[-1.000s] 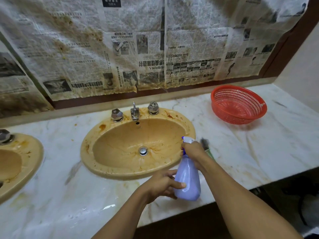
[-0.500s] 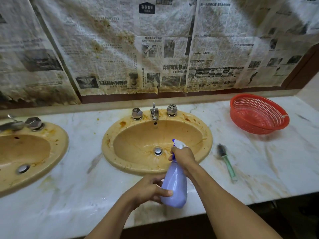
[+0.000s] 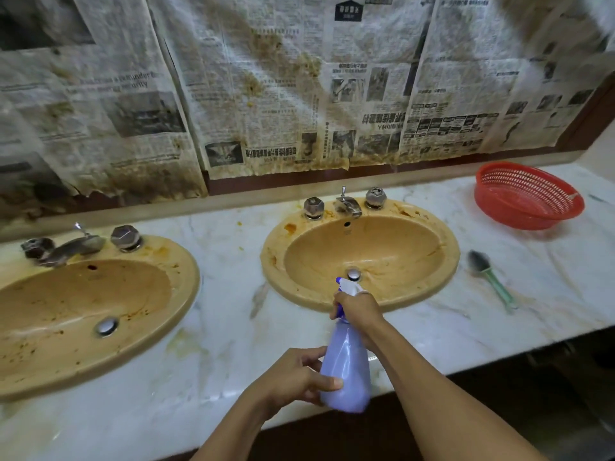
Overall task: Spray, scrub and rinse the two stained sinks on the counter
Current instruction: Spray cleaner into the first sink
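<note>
Lilac spray bottle (image 3: 347, 367) in left hand (image 3: 293, 377) and right hand (image 3: 359, 311), before right sink (image 3: 382, 244)

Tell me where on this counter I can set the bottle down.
Bare counter lies between the left sink and the right sink, and right of the brush, in front of the basket. The strip between right sink and brush is narrow, and the left hand and right hand hold the bottle at the front edge.

Two sinks (image 3: 83, 311) (image 3: 361, 254) side by side; brush (image 3: 489, 277), basket (image 3: 529, 197) right.
</note>
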Available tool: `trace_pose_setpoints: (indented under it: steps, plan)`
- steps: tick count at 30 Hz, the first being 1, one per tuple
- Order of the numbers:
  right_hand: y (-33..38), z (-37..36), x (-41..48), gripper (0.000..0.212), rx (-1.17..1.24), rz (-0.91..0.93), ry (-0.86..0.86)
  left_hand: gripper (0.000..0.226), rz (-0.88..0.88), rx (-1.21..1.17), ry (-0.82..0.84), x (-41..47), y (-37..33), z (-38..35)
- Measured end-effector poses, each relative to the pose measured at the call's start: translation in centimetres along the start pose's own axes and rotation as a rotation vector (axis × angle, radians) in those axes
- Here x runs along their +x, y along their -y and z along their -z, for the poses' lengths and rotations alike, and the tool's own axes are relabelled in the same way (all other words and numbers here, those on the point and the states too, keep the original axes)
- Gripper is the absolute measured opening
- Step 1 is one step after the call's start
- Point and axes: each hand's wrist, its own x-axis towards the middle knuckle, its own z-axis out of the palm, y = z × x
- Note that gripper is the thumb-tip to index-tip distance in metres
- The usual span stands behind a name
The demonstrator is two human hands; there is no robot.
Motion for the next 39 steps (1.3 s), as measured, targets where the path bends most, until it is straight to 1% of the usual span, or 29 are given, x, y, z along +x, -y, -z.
trace_pose_setpoints:
  steps: [2,4,8,10,15,17,20,24,26,28,30,32,34,35,37,38,39]
  plan:
    - [0.1,-0.7,-1.4,0.009,-0.01,0.012,0.051,0.04,0.007,0.004,0.021,-1.1,0.6,0.7]
    - [0.4,-1.2,-2.3,0.007,-0.005,0.001,0.056,0.039,0.007,0.007,0.041,-1.7,0.8,1.1]
    - [0.5,-1.1,-2.9,0.008,-0.093,-0.079,-0.115,0.036,0.019,0.008,0.089,-1.9,0.6,1.2]
    - [0.4,-0.6,-2.3,0.01,-0.131,-0.092,-0.145,0.036,0.025,0.002,0.111,-1.5,0.4,0.9]
    - [1.1,1.3,-0.8,0.018,-0.153,-0.075,-0.078,0.033,0.029,-0.004,0.16,0.3,-0.8,-0.2]
    - [1.2,2.4,-0.1,0.017,-0.177,-0.098,-0.096,0.031,0.038,0.01,0.178,1.2,-1.5,-0.8]
    - [1.4,4.0,0.9,0.007,-0.143,-0.144,-0.121,0.032,0.034,0.03,0.195,3.0,-2.2,-1.8]
    - [1.6,6.1,2.2,0.012,-0.169,-0.163,-0.182,0.037,0.036,-0.005,0.201,5.3,-2.7,-3.0]
    - [1.6,7.1,2.9,0.011,-0.152,-0.142,-0.158,0.036,0.045,0.003,0.198,6.4,-3.1,-3.6]
    - [1.5,8.2,3.5,0.007,-0.114,-0.152,-0.079,0.032,0.052,0.018,0.194,7.3,-3.5,-4.1]
    - [1.3,9.3,4.1,0.012,-0.107,-0.171,-0.042,0.03,0.055,0.019,0.207,8.1,-4.0,-4.7]
    - [1.0,10.3,4.9,0.013,-0.053,-0.165,-0.095,0.03,0.056,0.032,0.226,8.9,-4.5,-5.4]
    - [0.9,11.3,5.2,0.031,-0.052,-0.165,-0.183,0.031,0.07,0.033,0.254,9.7,-4.9,-5.9]
    - [1.1,11.8,5.1,0.039,-0.098,-0.167,-0.222,0.032,0.077,0.027,0.269,10.0,-5.1,-6.1]
    - [1.2,12.7,5.1,0.048,-0.186,-0.169,-0.252,0.033,0.083,0.022,0.296,10.7,-5.4,-6.4]
    - [1.2,13.1,5.1,0.048,-0.206,-0.168,-0.243,0.033,0.083,0.025,0.306,11.0,-5.5,-6.5]
    - [1.3,13.3,4.9,0.041,-0.211,-0.183,-0.232,0.033,0.084,0.029,0.317,11.2,-5.6,-6.7]
